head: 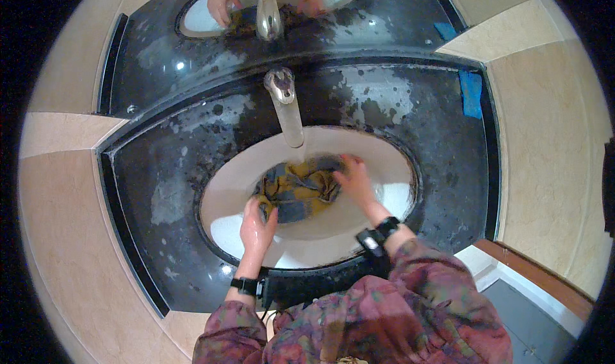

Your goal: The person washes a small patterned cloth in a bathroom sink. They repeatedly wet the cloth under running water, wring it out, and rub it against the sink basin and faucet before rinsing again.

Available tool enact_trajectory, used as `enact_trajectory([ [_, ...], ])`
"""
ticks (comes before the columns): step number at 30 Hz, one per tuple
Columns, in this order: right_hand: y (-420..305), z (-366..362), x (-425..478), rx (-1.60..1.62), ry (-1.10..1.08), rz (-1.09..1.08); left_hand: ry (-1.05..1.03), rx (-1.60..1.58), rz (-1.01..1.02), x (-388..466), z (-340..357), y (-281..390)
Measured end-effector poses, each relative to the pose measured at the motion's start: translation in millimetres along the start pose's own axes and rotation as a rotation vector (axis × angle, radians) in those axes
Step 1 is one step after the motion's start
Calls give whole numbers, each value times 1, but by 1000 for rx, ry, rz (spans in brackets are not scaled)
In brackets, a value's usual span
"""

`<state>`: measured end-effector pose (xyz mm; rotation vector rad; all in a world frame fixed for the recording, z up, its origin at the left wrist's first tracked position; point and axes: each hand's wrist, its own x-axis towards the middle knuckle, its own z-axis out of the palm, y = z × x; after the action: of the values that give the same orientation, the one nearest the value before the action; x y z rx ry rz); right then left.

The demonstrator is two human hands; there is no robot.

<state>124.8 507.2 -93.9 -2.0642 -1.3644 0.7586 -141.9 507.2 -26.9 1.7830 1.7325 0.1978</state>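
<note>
A wet checked cloth (pixel 307 198), mustard yellow and grey-blue, lies bunched in a white oval washbasin (pixel 326 251). My left hand (pixel 257 229) holds the cloth's lower left edge between thumb and fingers. At the upper right end of the cloth, my right hand (pixel 359 179) grips its edge; this hand is slightly blurred, and some fingertips are hidden in the folds. Above the cloth reaches the spout of a chrome tap (pixel 288 111), with what looks like a thin stream of water under it. Water glistens on my left hand.
A dark stone countertop (pixel 178 196) with wet patches surrounds the basin. Behind the tap a mirror (pixel 317 42) reflects the basin and hands. A blue cloth or sponge (pixel 471 95) lies at the right rear corner. Tiled walls (pixel 538 138) bound the counter on both sides.
</note>
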Motion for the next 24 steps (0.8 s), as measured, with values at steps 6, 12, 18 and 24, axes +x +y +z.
enact_trajectory([
  [6, -73, 34, -17, -42, -906, 70, -115, -583, -258, 16, 70, -48],
  [12, -23, 6, -7, -77, -88, -78, -148, -807, -480, -3, 24, -40],
  [18, -23, 59, -34, -63, -309, 38, -270, -1238, -699, 16, 20, 11],
  [24, -140, 26, -66, 341, -596, -325, -395, -1691, -703, 16, 49, -35],
])
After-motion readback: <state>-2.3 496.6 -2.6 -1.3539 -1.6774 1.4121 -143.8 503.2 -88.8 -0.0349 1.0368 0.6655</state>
